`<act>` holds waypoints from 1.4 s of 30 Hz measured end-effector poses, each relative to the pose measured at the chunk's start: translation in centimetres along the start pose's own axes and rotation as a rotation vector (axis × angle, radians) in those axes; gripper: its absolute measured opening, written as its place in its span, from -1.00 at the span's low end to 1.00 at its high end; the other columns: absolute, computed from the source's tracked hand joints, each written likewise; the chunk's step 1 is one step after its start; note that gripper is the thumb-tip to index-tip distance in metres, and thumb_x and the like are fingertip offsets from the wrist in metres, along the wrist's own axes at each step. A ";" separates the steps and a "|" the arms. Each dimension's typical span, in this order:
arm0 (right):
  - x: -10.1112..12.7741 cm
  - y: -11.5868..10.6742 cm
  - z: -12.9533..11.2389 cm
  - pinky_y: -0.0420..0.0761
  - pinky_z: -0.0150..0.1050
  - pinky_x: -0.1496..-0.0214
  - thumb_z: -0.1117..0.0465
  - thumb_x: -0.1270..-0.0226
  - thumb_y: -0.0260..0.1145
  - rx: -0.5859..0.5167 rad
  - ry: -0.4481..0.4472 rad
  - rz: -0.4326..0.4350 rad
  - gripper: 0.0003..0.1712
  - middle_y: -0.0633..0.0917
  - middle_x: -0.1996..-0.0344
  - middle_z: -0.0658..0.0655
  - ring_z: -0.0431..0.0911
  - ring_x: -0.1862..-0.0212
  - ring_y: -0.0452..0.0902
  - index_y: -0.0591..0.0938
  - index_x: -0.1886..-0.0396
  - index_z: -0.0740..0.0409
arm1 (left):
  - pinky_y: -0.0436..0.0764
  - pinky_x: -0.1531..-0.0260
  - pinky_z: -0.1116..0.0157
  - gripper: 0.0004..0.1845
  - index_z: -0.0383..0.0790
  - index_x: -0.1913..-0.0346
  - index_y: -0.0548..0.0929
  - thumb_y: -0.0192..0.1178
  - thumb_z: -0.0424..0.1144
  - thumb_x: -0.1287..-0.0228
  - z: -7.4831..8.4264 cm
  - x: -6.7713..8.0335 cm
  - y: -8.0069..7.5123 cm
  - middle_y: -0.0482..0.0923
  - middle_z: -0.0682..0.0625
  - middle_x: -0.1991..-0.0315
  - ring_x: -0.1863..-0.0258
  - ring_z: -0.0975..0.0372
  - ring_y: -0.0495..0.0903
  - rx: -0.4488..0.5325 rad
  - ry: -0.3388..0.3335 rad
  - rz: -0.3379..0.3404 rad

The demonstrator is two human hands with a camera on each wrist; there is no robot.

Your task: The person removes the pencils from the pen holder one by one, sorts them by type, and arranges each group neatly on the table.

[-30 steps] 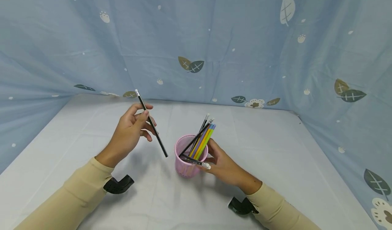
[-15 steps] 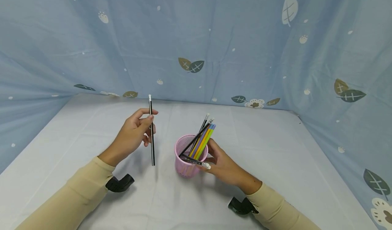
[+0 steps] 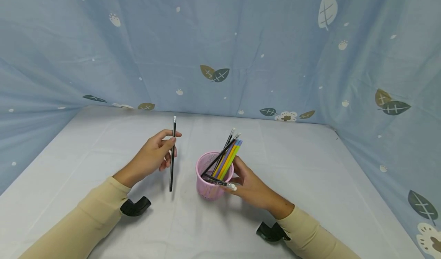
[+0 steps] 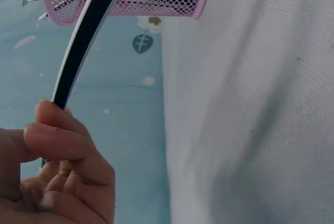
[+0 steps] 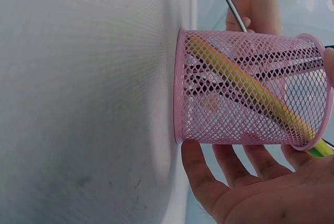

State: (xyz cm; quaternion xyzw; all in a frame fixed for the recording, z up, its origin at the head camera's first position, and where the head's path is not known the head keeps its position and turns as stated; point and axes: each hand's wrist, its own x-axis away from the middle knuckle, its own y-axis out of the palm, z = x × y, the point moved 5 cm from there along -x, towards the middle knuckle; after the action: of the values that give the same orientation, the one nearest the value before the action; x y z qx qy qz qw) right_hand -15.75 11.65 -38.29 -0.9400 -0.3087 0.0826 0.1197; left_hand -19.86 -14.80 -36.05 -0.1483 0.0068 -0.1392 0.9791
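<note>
My left hand (image 3: pixel 153 155) pinches a black pencil (image 3: pixel 173 155) between thumb and fingers, its white eraser end up and its lower end pointing down, left of the cup. In the left wrist view the pencil (image 4: pixel 86 41) crosses in front of the cup. The pink mesh pencil cup (image 3: pixel 209 192) stands upright on the table. My right hand (image 3: pixel 253 186) grips its right side, with fingers (image 5: pixel 229 164) along the mesh in the right wrist view. Inside lean purple, orange and yellow-green pencils (image 3: pixel 228 162) and several black pencils (image 3: pixel 216 160); one black pencil's eraser end juts past the rim by my right thumb.
A white cloth covers the table (image 3: pixel 293 163). Behind and at the sides hangs a blue curtain (image 3: pixel 220 40) with leaf and flower prints. Black wrist-worn pieces sit under the left cuff (image 3: pixel 136 206) and right cuff (image 3: pixel 272 232).
My left hand has moved slightly down and right. The black pencil in it has swung from a slant to nearly upright. My right hand and the cup have stayed still.
</note>
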 end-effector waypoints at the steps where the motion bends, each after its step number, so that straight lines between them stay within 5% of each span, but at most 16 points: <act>1: 0.0 0.0 0.0 0.47 0.10 -0.33 0.19 -0.33 0.40 0.000 -0.003 -0.001 -0.01 0.30 -0.48 0.04 0.03 -0.46 0.30 0.03 -0.59 -0.16 | 0.49 0.69 0.29 -0.66 -0.07 -0.31 0.38 -0.13 -0.09 -0.64 -0.1 0.0 0.0 0.52 -0.22 0.30 0.64 0.22 0.48 -0.007 -0.008 -0.005; 17: -0.1 0.0 0.2 0.46 0.08 -0.34 0.15 -0.34 0.39 0.002 0.007 -0.003 -0.10 0.36 -0.43 0.03 0.04 -0.44 0.32 0.11 -0.54 -0.15 | 0.56 0.61 0.24 -0.48 -0.24 -0.42 0.26 -0.06 -0.37 -0.42 -1.6 -0.1 0.4 0.54 -0.27 0.21 0.56 0.16 0.52 -0.104 -0.095 -0.084; 28: 0.0 0.0 0.1 0.45 0.10 -0.35 0.17 -0.34 0.39 -0.003 0.005 -0.001 -0.04 0.33 -0.44 0.05 0.06 -0.45 0.31 0.05 -0.58 -0.04 | 0.61 0.58 0.19 -0.40 -0.21 -0.47 0.20 0.04 -0.34 -0.42 -2.6 -0.3 0.5 0.53 -0.20 0.20 0.54 0.14 0.57 -0.173 -0.146 -0.131; 42: -0.1 0.1 0.2 0.46 0.09 -0.34 0.17 -0.36 0.38 0.000 -0.015 -0.005 -0.11 0.33 -0.45 0.03 0.05 -0.46 0.30 0.11 -0.54 -0.18 | 0.72 0.46 0.15 -0.27 -0.32 -0.54 0.06 0.15 -0.25 -0.46 -3.3 -0.1 0.6 0.59 -0.22 0.11 0.56 0.17 0.66 -0.169 -0.206 -0.150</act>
State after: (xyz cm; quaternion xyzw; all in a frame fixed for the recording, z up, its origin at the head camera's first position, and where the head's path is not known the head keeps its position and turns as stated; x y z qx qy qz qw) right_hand -15.81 11.59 -38.49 -0.9386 -0.3117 0.0896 0.1177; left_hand -19.97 -15.22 -39.39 -0.2440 -0.0931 -0.1950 0.9454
